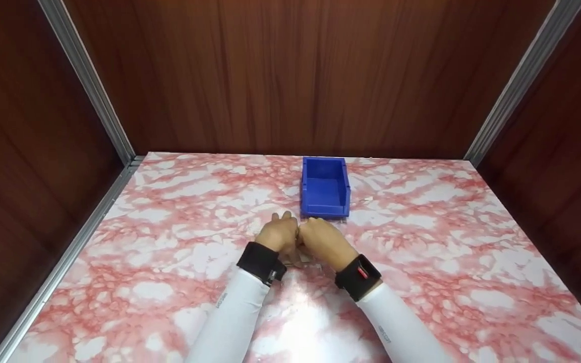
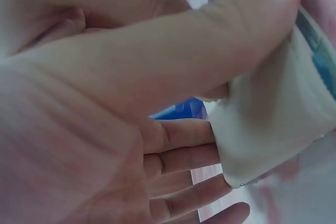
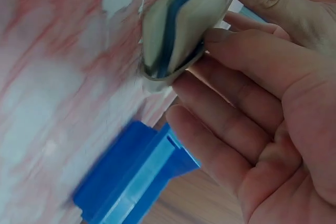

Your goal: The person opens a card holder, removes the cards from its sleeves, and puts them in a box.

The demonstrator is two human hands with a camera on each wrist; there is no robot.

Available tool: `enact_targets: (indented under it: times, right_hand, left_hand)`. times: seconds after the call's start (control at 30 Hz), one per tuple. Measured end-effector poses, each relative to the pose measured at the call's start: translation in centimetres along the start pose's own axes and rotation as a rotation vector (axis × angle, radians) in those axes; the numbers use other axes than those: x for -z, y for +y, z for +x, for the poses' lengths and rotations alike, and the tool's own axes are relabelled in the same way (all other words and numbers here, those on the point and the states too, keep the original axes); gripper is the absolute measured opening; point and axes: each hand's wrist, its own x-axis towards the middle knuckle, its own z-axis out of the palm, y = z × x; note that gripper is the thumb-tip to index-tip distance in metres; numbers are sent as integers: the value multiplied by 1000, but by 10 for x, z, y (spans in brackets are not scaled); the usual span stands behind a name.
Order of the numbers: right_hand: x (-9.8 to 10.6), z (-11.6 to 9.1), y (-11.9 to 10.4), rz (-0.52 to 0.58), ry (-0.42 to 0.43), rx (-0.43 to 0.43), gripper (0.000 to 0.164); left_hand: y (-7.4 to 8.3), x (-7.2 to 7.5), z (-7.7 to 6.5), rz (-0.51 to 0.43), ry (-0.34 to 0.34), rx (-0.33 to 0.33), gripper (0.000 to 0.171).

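Right wrist view: cream pouch [image 3: 195, 22], smooth-sided, dark-blue band along its length, at 12 o'clock. Fingers of left hand [image 1: 279, 237] and right hand [image 1: 326, 243] pinch it, 7 o'clock of blue bin [image 1: 325, 194] (head view).

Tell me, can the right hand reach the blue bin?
Probably yes: the blue bin stands just beyond the right hand, and nothing visible blocks the way, though that hand is holding a beige pouch.
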Motion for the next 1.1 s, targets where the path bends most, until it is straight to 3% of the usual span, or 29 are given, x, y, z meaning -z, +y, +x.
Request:
enact_targets:
  times: [0.13,0.37,0.53,0.77,1.1]
  right_hand:
    - [5,-13,-2,-23,-2,-36,5]
    - [8,-30,-7,-141,12,-59,6]
    - [11,-37,-8,-202,66,-29,10]
    - [17,-43,-3,-117,3,-65,9]
    - [28,-37,2,-2,-137,-140,7]
  left_hand:
    - [11,-5,-2,11,-2,-29,93]
    - [20,-16,-6,28,13,-105,85]
    - [21,-19,-10,26,41,-133,84]
    - [23,-26,-10,-19,65,-173,62]
    - [26,-23,-13,-33,29,-189,68]
